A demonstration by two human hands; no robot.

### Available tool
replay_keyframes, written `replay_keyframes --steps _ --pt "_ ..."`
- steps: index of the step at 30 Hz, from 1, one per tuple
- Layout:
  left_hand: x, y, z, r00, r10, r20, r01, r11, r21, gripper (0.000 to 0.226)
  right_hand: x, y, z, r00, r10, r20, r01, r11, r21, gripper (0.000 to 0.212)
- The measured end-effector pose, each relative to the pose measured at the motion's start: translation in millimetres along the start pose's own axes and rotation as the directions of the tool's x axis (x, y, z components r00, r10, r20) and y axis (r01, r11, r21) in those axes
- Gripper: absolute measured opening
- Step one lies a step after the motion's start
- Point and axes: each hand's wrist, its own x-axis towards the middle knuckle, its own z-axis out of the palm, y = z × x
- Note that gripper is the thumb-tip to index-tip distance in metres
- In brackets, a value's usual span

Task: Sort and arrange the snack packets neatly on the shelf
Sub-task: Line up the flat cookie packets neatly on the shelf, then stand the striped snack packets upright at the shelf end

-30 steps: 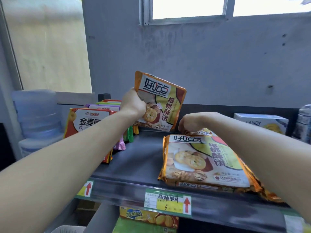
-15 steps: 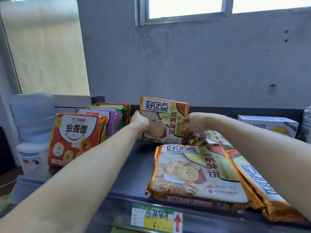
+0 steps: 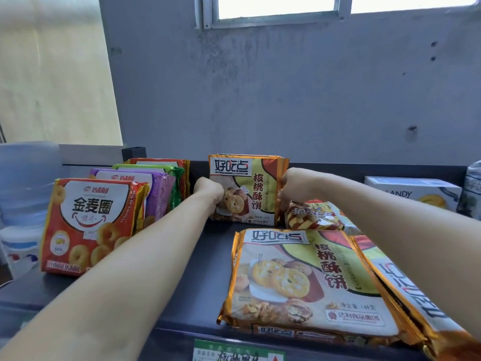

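Left hand (image 3: pixel 208 190) is clenched on the left edge of the upright walnut packet (image 3: pixel 250 183), right hand (image 3: pixel 294 186) curled round its right edge. Fingertips are hidden behind the foil on both sides. Both forearms are stretched forward almost straight and converge at 12 o'clock, wrists about level. The right forearm passes over the flat stock. The packet stands on its bottom seam at the back of the shelf (image 3: pixel 182 269), 12 o'clock, face forward; can't tell if it touches the back rail. At its 3 o'clock an upside-down packet (image 3: pixel 312 214) lies flat just beside its base. At its 9 o'clock, past a gap, is the standing row: red ring-biscuit packet (image 3: pixel 88 225) in front, then purple packet (image 3: pixel 156 188) and green packet (image 3: pixel 174 175). At 5 o'clock the flat walnut packet (image 3: pixel 307 280) sits under the edge of a second flat packet (image 3: pixel 406 290), which reaches the front lip. Risks, my read: nothing props the upright packet in front, so it may flop forward onto the flat one once let go. The right forearm could also drag the second flat packet off the lip when pulled back. White box (image 3: pixel 413 191) at 2 o'clock is out of the way.
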Motion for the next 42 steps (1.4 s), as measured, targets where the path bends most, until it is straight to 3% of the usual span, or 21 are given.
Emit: replay_keyframes --steps 3,9,13,15,17,19,21,24,29,33,36,42 --pt "2 0 -1 1.000 -0.016 -0.013 0.017 0.998 0.059 0.037 -1 1 -1 1.000 0.011 -0.022 -0.011 1.000 0.000 0.022" --pt "-7 7 -4 0.999 -0.029 -0.030 0.034 0.986 0.162 0.044 -4 18 -19 0.975 0.082 -0.205 -0.084 0.996 -0.001 0.029" --pt "-31 21 -1 0.985 0.101 -0.142 -0.057 0.958 0.282 0.063 -20 39 -36 0.960 0.156 -0.232 -0.149 0.988 0.048 0.025" --pt "-44 30 4 0.977 0.167 -0.132 -0.122 0.948 0.295 0.058 -28 47 -41 0.956 0.173 -0.238 -0.163 0.985 0.061 0.022" --pt "-53 35 9 0.977 0.212 -0.028 -0.198 0.945 0.262 0.040 -38 51 -44 0.955 0.187 -0.231 -0.174 0.982 0.079 0.021" --pt "-67 41 12 0.973 0.185 0.137 -0.215 0.944 0.252 0.026 -46 54 -48 0.954 0.197 -0.224 -0.180 0.979 0.097 0.022" --pt "-78 45 15 0.954 0.125 0.273 -0.192 0.953 0.236 0.026 -55 57 -51 0.956 0.200 -0.217 -0.179 0.977 0.114 0.023" --pt "-95 52 22 0.920 0.113 0.374 -0.199 0.959 0.202 0.023 -68 60 -54 0.959 0.195 -0.208 -0.175 0.979 0.107 0.025" --pt "-111 54 40 0.913 0.016 0.408 -0.169 0.924 0.342 0.034 -84 68 -55 0.964 0.182 -0.194 -0.161 0.980 0.121 0.027" --pt "-116 52 51 0.904 -0.102 0.415 -0.160 0.820 0.549 0.051 -88 74 -56 0.970 0.167 -0.176 -0.145 0.981 0.132 0.026" --pt "-116 50 56 0.897 -0.174 0.406 -0.126 0.780 0.612 0.064 -89 80 -56 0.974 0.153 -0.169 -0.132 0.983 0.131 0.027" --pt "-114 50 67 0.916 -0.165 0.367 -0.096 0.796 0.598 0.034 -91 90 -55 0.979 0.130 -0.158 -0.109 0.985 0.136 0.027"
